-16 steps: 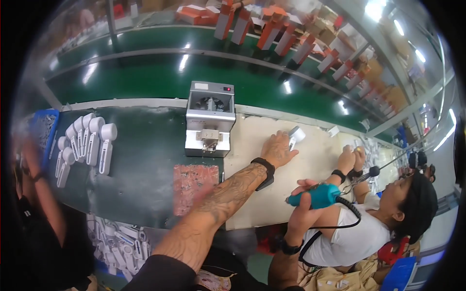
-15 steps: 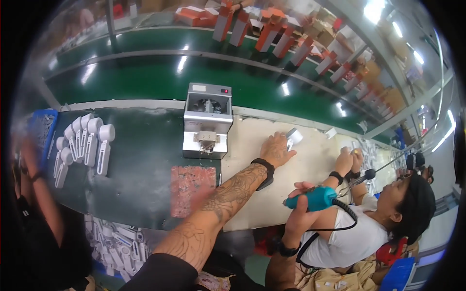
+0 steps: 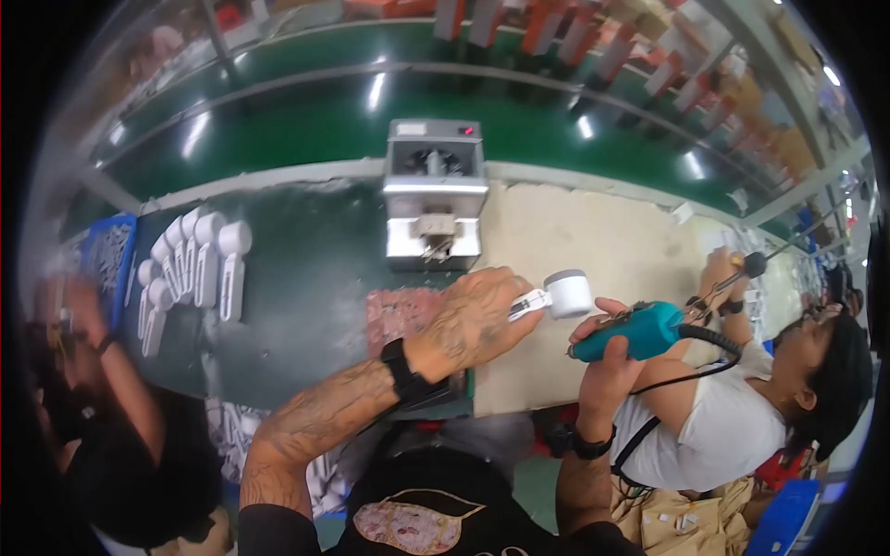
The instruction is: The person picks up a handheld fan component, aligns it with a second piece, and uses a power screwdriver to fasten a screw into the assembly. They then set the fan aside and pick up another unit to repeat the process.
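My left hand (image 3: 477,315), reaching across from the lower left, is closed on the handle of a white spoon-shaped device (image 3: 568,296). Its round cup, grey along the top, points to the right over the cream sheet. My right hand (image 3: 607,371) grips a teal electric screwdriver (image 3: 635,334), tip pointing left, just below the cup and apart from it. A black coiled cord trails from the tool's back end. Behind my left hand stands a grey screw feeder (image 3: 436,195). A reddish mat (image 3: 394,310) dotted with small bits lies partly under that hand.
Several similar white devices (image 3: 232,278) stand in a curved row on the dark green mat. A blue bin (image 3: 122,269) of small parts is at far left. Co-workers sit close on both sides, one in a white shirt (image 3: 705,417). Beyond runs a green conveyor (image 3: 306,134).
My left hand has lifted the white device off the cream sheet and drawn it back toward the screwdriver. The whole view has shifted, with the bench sitting higher and further right.
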